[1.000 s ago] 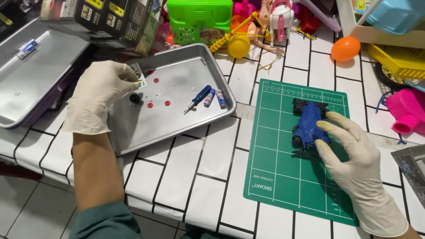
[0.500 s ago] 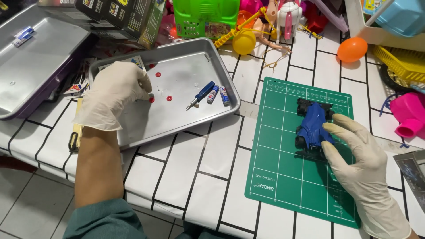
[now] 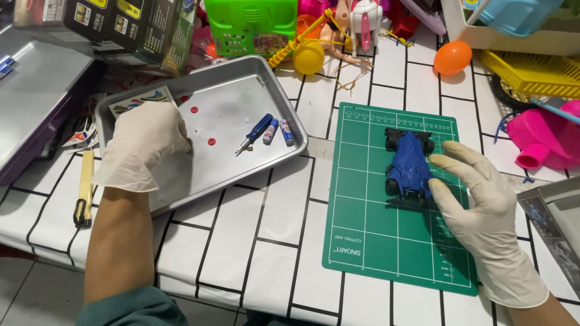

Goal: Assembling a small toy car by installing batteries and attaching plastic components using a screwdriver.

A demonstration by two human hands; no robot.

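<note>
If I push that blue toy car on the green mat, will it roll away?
Probably a little. The blue toy car sits on black wheels, so a push along its length would likely roll it. The green mat looks flat and grippy, which may slow it. The right hand rests beside it and could block it.

Gloved left hand [image 3: 144,145] rests inside the metal tray [image 3: 241,78] at the left, fingers curled down near small red discs [image 3: 211,142]. Gloved right hand [image 3: 480,208] touches the blue toy car [image 3: 411,166] on the green cutting mat [image 3: 368,241]. A blue screwdriver [image 3: 254,133] lies in the tray.
</note>
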